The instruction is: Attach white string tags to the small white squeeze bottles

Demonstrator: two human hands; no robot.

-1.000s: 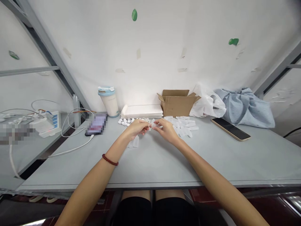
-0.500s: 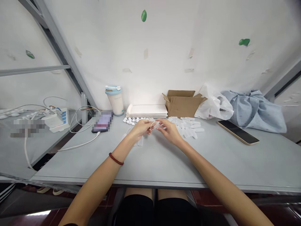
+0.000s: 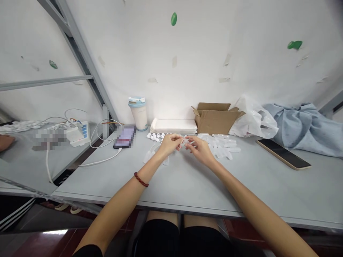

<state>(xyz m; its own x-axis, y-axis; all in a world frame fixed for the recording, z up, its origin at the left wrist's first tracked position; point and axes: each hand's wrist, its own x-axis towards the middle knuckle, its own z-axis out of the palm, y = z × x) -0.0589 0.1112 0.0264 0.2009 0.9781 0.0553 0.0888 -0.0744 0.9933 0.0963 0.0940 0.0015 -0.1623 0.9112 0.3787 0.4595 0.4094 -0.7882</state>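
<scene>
My left hand [image 3: 170,145] is closed, its fingertips pinching a thin white cord [image 3: 182,141] above the table. Close beside it, my right hand [image 3: 199,150] has its thumb and fingers bent together around a small translucent piece [image 3: 186,141], mostly covered by the fingers. The two sets of fingertips almost meet. Right of my hands lies a heap of translucent plastic pieces [image 3: 223,147]. Small white rounded pieces [image 3: 155,137] sit in a cluster behind my left hand. A few more clear pieces [image 3: 148,155] lie partly hidden by my left forearm.
Along the wall stand a tumbler [image 3: 139,116], a white stack [image 3: 174,126], an open cardboard box [image 3: 218,119], a plastic bag [image 3: 248,121] and blue cloth [image 3: 302,128]. A dark phone [image 3: 284,153] lies right; a cabled phone [image 3: 125,137] lies left. Another person's hand [image 3: 5,142] shows far left.
The whole view has shifted, so things appear further right. My hands remain together, with the left fingertips now nearer the right ones and less cord showing. Another person's hand has appeared far left.
</scene>
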